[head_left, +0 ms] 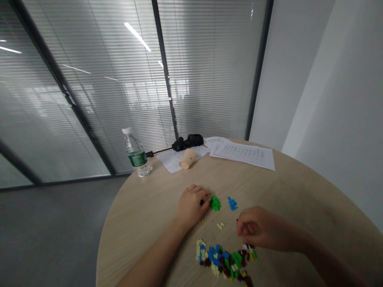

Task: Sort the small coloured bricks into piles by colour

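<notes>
My left hand (191,205) rests on the round wooden table (299,199) with fingers curled, its fingertips against a small cluster of green bricks (215,203); a dark piece shows at the fingertips. My right hand (254,229) hovers with fingers pinched together just above the far edge of a mixed pile of small bricks (224,261) in blue, green, brown, cream and yellow. What the right fingers hold is too small to make out. A small group of blue bricks (232,203) lies between the hands, and two cream pieces (220,225) lie nearer me.
A water bottle (136,154) stands at the table's far left edge. A tipped paper cup (188,158) lies on a white sheet, with a black bundle and cable (188,142) behind. Printed papers (243,153) lie at the far right. Glass partitions with blinds stand behind.
</notes>
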A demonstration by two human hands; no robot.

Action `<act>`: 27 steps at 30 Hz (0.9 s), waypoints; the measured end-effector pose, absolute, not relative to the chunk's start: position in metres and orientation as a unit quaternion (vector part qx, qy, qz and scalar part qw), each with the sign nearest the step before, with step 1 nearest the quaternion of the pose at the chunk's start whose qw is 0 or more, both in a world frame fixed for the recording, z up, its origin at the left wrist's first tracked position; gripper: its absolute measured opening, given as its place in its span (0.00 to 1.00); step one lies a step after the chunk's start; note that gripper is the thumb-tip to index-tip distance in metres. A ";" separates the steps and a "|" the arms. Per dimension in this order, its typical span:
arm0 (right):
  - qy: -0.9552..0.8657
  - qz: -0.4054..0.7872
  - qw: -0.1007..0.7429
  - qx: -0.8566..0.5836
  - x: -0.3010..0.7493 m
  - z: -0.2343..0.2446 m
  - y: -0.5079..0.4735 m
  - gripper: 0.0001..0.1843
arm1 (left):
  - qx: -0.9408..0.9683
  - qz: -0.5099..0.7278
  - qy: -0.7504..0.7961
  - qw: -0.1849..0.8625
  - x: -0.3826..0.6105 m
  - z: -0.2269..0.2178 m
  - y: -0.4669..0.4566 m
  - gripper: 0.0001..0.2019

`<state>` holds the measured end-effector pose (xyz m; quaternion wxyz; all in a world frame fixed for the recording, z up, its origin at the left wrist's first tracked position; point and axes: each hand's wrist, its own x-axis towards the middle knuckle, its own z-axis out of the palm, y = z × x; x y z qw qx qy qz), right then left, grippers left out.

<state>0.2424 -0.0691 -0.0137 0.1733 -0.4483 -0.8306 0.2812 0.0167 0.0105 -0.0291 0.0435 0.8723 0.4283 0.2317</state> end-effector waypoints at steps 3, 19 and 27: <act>-0.858 0.256 0.163 -0.414 0.241 -0.012 -0.073 0.07 | 0.873 0.223 0.431 0.043 0.016 -0.028 0.009 0.09; -0.877 0.256 0.187 -0.362 0.222 -0.019 -0.077 0.09 | 0.880 0.238 0.404 0.077 0.020 -0.018 -0.004 0.07; -0.799 0.289 0.303 -0.432 0.224 -0.016 -0.069 0.05 | 0.910 0.315 0.252 0.096 0.019 -0.014 -0.013 0.11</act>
